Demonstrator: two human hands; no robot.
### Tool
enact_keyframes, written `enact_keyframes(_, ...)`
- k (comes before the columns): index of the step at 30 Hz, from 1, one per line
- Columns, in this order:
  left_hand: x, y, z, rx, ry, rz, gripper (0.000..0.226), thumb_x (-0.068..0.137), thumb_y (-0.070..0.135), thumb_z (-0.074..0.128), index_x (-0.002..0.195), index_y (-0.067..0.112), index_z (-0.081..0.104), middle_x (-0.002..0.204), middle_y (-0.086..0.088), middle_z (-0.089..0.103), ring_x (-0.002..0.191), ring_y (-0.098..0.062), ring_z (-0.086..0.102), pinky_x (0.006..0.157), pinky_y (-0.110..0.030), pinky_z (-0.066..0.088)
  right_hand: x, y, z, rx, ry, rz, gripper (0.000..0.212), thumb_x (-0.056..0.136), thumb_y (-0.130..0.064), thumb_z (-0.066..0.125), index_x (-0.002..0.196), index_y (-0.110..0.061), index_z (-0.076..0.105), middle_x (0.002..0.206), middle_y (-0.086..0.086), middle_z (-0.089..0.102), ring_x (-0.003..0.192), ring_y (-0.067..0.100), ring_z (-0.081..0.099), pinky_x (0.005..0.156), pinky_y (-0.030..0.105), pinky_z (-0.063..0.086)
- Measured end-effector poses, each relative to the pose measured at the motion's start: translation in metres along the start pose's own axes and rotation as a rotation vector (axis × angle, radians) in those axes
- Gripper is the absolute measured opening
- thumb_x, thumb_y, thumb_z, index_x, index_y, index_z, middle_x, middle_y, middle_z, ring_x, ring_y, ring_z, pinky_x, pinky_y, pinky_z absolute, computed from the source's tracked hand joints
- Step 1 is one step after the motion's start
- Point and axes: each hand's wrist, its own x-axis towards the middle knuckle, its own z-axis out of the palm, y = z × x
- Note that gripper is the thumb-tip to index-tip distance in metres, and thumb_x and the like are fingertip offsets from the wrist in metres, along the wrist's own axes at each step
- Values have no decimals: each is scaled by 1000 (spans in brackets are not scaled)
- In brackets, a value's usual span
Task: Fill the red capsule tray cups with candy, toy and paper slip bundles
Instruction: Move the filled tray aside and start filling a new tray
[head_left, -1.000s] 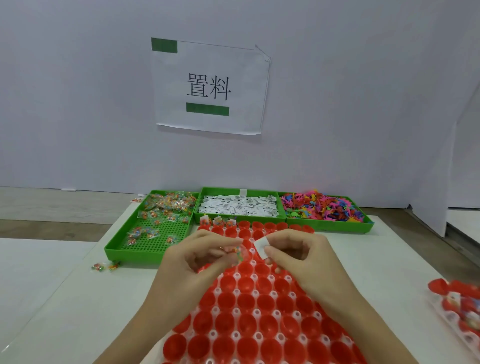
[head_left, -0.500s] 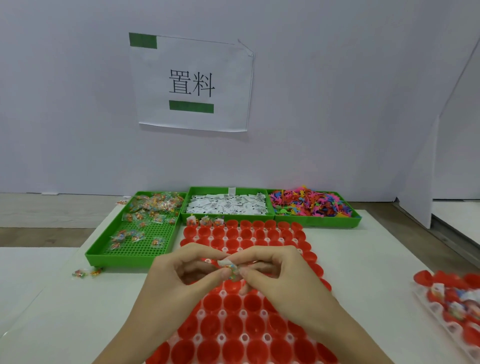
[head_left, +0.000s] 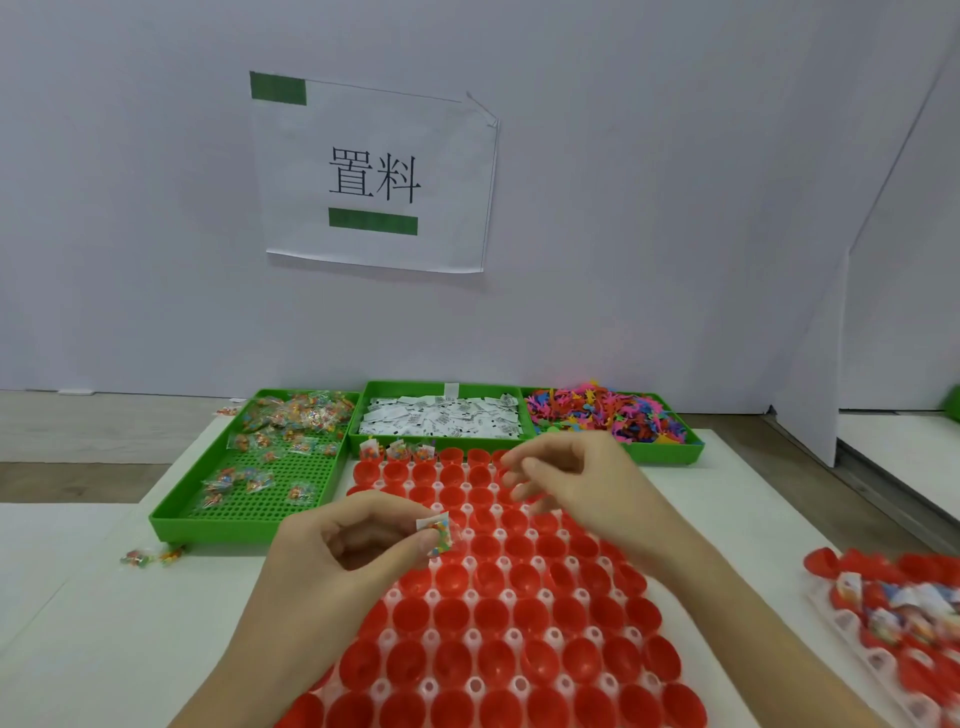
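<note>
Hands just split apart: left hand (head_left: 358, 540) pinches the small clear-wrapped candy-and-slip bundle (head_left: 436, 532), right hand (head_left: 566, 478) loose and empty. Red plastic capsule tray (head_left: 493, 613): three far-row cups filled, loads left.

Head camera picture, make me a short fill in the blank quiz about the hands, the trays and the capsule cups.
1. The bundle is pinched by the ____ hand.
2. The paper slips lie in the ____ of the three green trays.
3. The cups already filled sit in the red capsule tray's ____ row.

Answers: left; middle; far
</note>
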Motion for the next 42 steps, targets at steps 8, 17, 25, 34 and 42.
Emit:
enact_keyframes(8,2,0,-3,3,26,0,13,72,20,84,83,27,81,80,-7,78,76,-21,77,74,-23,61,104,71,-89,-839,277,191,19,97,-17,66,95,-1,77,99,16,76,95,31,70,86,40,56)
enact_keyframes(17,4,-1,-6,31,50,7,14,72,17,84,81,28,81,79,-5,79,74,-19,77,72,-21,60,121,87,-116,-901,157,227,16,92,-20,75,100,-7,80,109,8,76,107,23,67,88,32,50)
enact_keyframes(25,3,-2,-7,32,29,15,13,72,24,84,83,30,81,78,-5,78,74,-21,77,73,-25,61,101,82,-103,-327,329,157,20,97,-9,67,114,-3,74,105,15,72,96,26,67,85,37,54)
enact_keyframes(34,2,-2,-5,-34,-24,-59,14,75,22,85,88,22,82,84,-10,79,79,-25,78,78,-24,61,9,44,-24,561,-29,82,23,87,-11,70,108,-12,80,90,3,74,81,11,67,73,20,56)
enact_keyframes(42,2,0,-4,-59,-101,-93,15,76,21,87,90,20,83,86,-8,79,82,-24,78,76,-24,61,-42,18,48,173,-6,-172,10,90,-15,76,92,-24,80,86,1,78,80,17,75,77,25,60)
